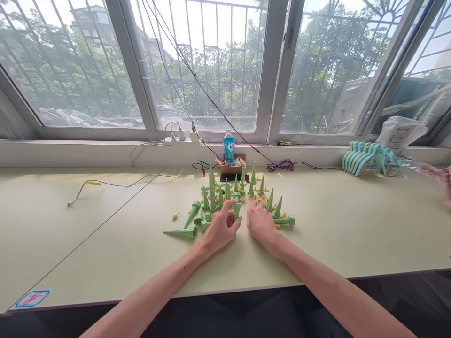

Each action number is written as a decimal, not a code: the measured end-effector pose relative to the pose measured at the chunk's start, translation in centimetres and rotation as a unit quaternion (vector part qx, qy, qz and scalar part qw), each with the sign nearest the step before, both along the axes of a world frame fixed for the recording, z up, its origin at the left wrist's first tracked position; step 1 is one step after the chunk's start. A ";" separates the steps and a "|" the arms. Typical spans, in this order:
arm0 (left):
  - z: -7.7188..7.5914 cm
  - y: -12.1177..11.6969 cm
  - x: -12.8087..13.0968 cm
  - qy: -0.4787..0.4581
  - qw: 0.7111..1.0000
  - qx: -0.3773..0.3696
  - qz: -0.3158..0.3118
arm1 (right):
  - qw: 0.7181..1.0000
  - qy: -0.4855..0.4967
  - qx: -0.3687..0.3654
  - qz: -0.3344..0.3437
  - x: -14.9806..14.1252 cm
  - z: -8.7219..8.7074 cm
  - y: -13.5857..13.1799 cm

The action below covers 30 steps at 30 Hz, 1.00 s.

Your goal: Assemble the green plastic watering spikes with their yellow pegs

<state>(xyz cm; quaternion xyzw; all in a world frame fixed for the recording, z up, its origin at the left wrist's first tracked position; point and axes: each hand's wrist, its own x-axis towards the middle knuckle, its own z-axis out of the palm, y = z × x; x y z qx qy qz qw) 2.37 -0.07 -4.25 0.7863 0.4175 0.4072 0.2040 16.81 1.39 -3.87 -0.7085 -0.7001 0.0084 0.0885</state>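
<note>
My left hand [222, 227] is closed around a green plastic watering spike [237, 211], its wide collar end up and its lower part between thumb and fingers. My right hand [261, 222] reaches palm down at the edge of the pile, fingers stretched toward small yellow valve pieces [259, 199]. Its fingertips are partly hidden among these pieces, and I see nothing held in it. Behind both hands, several green spikes [212, 188] stand point up. Others lie on their sides, such as one spike [181, 232] left of my left hand and another [286, 220] beside my right.
A pale table [338, 244] runs below the windows. One yellow piece [175, 216] lies apart at left. Behind the pile are a dark phone [229, 178], a small cardboard box [230, 169] and a blue bottle [229, 148]. Bagged green hangers [364, 158] and a person's hand [446, 185] are at right.
</note>
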 end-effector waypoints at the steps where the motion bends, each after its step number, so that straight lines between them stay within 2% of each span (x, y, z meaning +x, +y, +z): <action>1: 0.0 0.0 0.0 0.001 1.000 0.001 -0.002 | 1.000 0.004 -0.006 -0.003 0.0 0.0 0.0; 10: 0.0 -0.1 0.0 0.006 1.000 -0.008 -0.014 | 0.998 0.058 0.023 0.026 0.8 0.3 -0.1; 18: 0.0 0.0 0.0 -0.004 1.000 0.000 -0.009 | 0.981 0.148 0.076 0.100 1.7 0.3 0.3; 23: 0.1 -0.1 0.1 -0.006 1.000 0.001 -0.010 | 0.981 0.146 0.083 0.102 2.0 -0.1 0.7; 30: 0.3 0.0 0.1 -0.009 1.000 -0.006 -0.005 | 0.972 0.131 0.078 0.178 2.0 -0.5 1.2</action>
